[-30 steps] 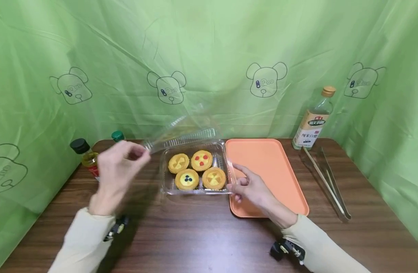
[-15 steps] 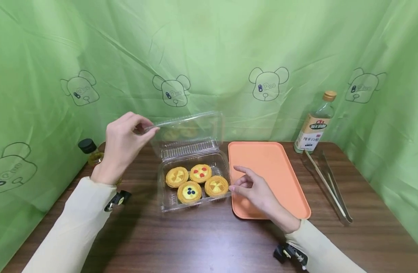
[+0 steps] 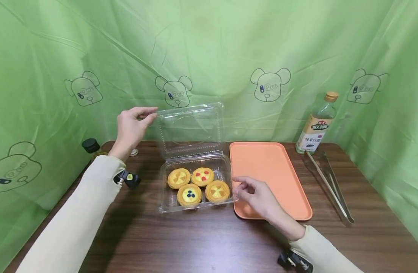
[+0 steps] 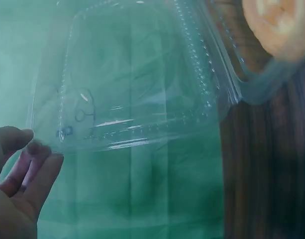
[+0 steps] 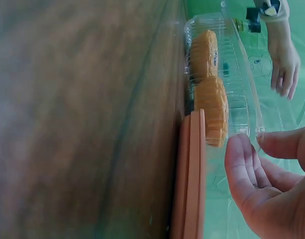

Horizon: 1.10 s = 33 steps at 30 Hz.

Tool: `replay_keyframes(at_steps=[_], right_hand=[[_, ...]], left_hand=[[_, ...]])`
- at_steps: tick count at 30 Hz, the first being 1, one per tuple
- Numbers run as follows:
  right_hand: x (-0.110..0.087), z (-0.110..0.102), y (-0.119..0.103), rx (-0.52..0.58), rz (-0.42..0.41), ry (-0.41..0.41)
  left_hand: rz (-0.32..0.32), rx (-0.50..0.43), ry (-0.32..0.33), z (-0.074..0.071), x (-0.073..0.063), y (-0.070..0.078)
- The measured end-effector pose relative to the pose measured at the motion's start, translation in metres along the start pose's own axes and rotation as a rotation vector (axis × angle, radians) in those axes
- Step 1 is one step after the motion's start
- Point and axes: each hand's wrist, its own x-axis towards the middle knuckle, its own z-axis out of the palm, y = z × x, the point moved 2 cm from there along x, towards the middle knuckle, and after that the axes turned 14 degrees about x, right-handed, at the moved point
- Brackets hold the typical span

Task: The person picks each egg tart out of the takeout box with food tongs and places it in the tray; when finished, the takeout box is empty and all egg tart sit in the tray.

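Observation:
A clear plastic clamshell container [image 3: 168, 204] stands on the table with its lid [image 3: 192, 129] raised upright at the back. Several egg tarts lie inside: one with blue dots [image 3: 189, 195], one with red dots [image 3: 202, 176], others with wedge-shaped toppings [image 3: 217, 190]. My left hand [image 3: 134, 127] pinches the lid's upper left corner, thumb and fingertips at its edge [image 4: 48, 144]. With thumb and fingers, my right hand [image 3: 258, 197] holds the container's right front rim [image 5: 259, 132], over the near left part of an orange tray [image 3: 263, 163].
A labelled vinegar bottle [image 3: 316, 125] stands at the back right, with metal tongs [image 3: 332, 185] lying in front of it. A black-capped bottle [image 3: 91, 145] is partly hidden behind the left arm. The green curtain [image 3: 222, 49] hangs close behind the table.
My left hand has risen and swung the lid from a low slant to upright. The container has shifted slightly toward me, and the right hand stays at its right rim.

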Motion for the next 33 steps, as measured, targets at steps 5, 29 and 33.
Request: replay_keyframes(at_steps=[5, 29, 33], right_hand=[[-0.010, 0.005, -0.004, 0.042, 0.024, -0.033], [-0.039, 0.027, -0.010, 0.164, 0.145, -0.078], [-0.041, 0.027, -0.011, 0.195, 0.167, -0.084]], left_hand=[[-0.192, -0.227, -0.145, 0.011, 0.010, -0.014], [-0.385, -0.181, -0.458, 0.068, 0.010, -0.054], [-0.410, -0.259, -0.538, 0.075, 0.005, -0.063]])
